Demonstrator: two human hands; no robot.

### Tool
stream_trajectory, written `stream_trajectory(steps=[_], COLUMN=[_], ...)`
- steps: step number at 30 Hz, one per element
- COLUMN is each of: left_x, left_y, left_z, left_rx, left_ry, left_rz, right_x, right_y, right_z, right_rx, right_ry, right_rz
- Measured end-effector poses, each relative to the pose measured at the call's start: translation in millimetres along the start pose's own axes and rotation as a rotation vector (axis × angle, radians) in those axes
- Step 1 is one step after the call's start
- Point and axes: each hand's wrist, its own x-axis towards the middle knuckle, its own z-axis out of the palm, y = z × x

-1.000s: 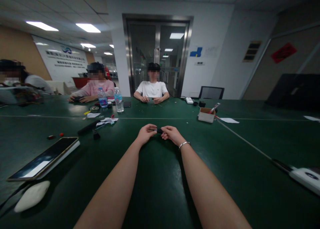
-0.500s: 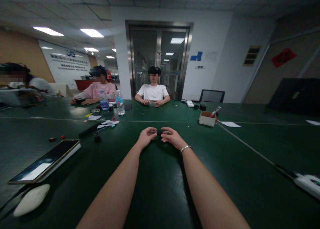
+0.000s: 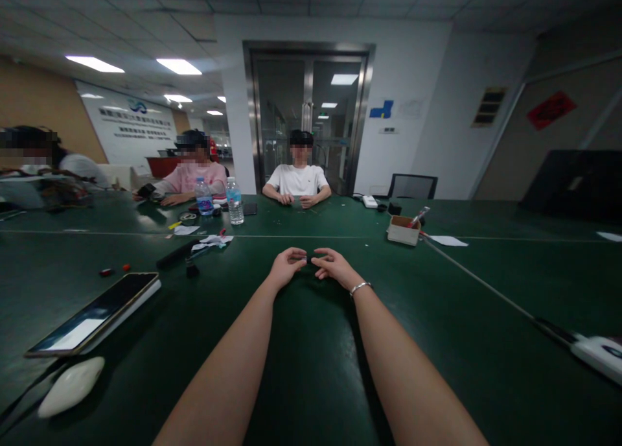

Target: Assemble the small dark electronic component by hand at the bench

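The left hand (image 3: pixel 286 268) and the right hand (image 3: pixel 337 269) meet over the middle of a wide, dark green, smooth-topped table (image 3: pixel 311 368), with a small, dark, short piece with a paler left end (image 3: pixel 309 260) between their fingertips. Its long axis seems to run left to right, along the line from one hand to the other (it is so small and dim that its exact shape cannot be made out). The piece lies just to the right of the left hand's grip and just to the left of the right hand's fingertips, so neither hand is clearly nearer.

The left hand appears to pinch the paler end between thumb and fingers. The right hand, with a shiny silver metal bracelet (image 3: pixel 360 288) at its wrist, has its thumb and forefinger at the dark end; whether they grip it or only touch it, I cannot tell. Its other fingers are loosely curled.

Farther off to the right is a small, open, grey-brown cardboard box (image 3: pixel 402 235). To the left, nearer the body, a black-screened, flat smartphone (image 3: pixel 97 316) rests tilted on a white block, with a smooth, white, rounded object (image 3: pixel 72 387) just beside it, nearer still.
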Motion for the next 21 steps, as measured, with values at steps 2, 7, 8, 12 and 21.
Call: stream_trajectory(steps=[2, 7, 8, 12, 21], left_x=[0.3, 1.6, 1.9, 2.9, 4.6], left_y=[-1.0, -2.7, -3.0, -4.8, -7.8], left_z=[0.7, 2.1, 2.2, 2.2, 0.3], left_rx=[0.008, 0.033, 0.036, 0.054, 0.035], left_ry=[-0.017, -0.016, -0.005, 0.006, 0.033], left_rz=[0.009, 0.026, 0.021, 0.030, 0.040], right_x=[0.0, -3.2, -3.3, -0.3, -0.8], right_y=[-0.6, -2.8, -2.9, -1.4, -1.2], right_z=[1.0, 0.6, 0.5, 1.5, 0.4], right_rx=[-0.049, -0.077, -0.067, -0.056, -0.020], right_ry=[-0.015, -0.044, -0.038, -0.022, -0.019], right_rz=[0.025, -0.046, -0.042, 0.025, -0.012])
